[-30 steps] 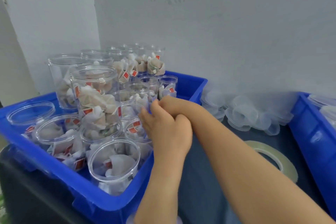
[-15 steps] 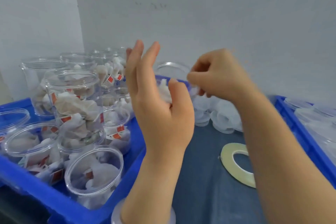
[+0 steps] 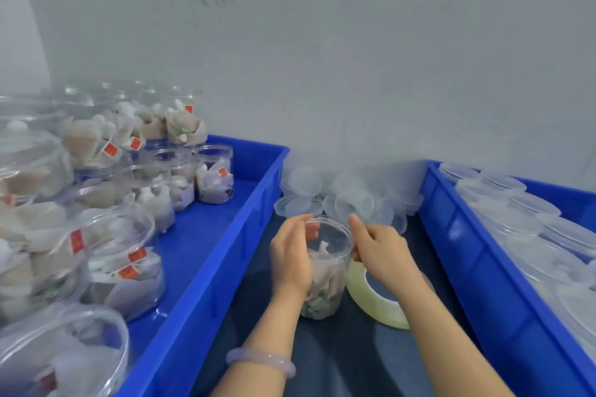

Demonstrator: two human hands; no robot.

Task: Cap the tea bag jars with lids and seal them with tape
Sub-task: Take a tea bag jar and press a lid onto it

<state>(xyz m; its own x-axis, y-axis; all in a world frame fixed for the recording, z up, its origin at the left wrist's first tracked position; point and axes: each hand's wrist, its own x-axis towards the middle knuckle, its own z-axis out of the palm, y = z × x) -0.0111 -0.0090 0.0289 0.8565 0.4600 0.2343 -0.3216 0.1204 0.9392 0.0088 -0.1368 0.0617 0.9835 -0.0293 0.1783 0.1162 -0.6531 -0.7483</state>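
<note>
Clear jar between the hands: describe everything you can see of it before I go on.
The clear round plastic jar stands upright on the dark table. It is filled with pale tea bags, one corner poking up near the mouth. Whether a clear lid already sits on it, I cannot tell. The left hand grips its left side up to the rim; the right hand pinches the rim on the right. A pale roll of tape lies just to its right; contact is hidden.
</note>
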